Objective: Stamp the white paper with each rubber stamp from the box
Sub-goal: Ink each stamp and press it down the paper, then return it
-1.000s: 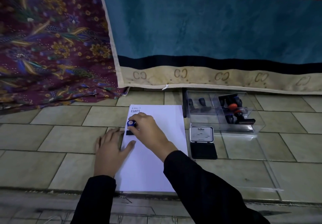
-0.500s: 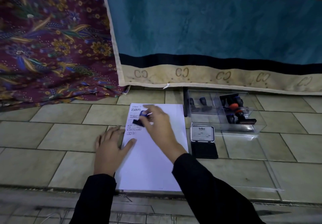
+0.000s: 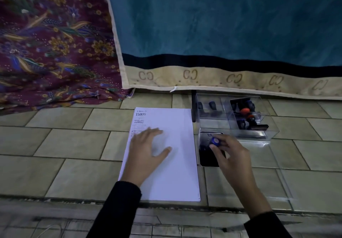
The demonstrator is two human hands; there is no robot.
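Left hand (image 3: 148,150): I see it lying flat on the paper (image 3: 175,173), fingers straight and spread, covering some prints.
Right hand (image 3: 231,154): fingertips pinch the blue-topped stamp (image 3: 215,141).
Stamp position: over the ink pad (image 3: 205,156), just right of the paper; I cannot tell whether it touches.
Prints (image 3: 140,116): in the paper's far left corner.
Box (image 3: 270,133): clear, beyond the pad, with more stamps (image 3: 246,115) inside.

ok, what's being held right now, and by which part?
Right hand pinches the rubber stamp by its blue knob, above the ink pad. Left hand holds nothing.
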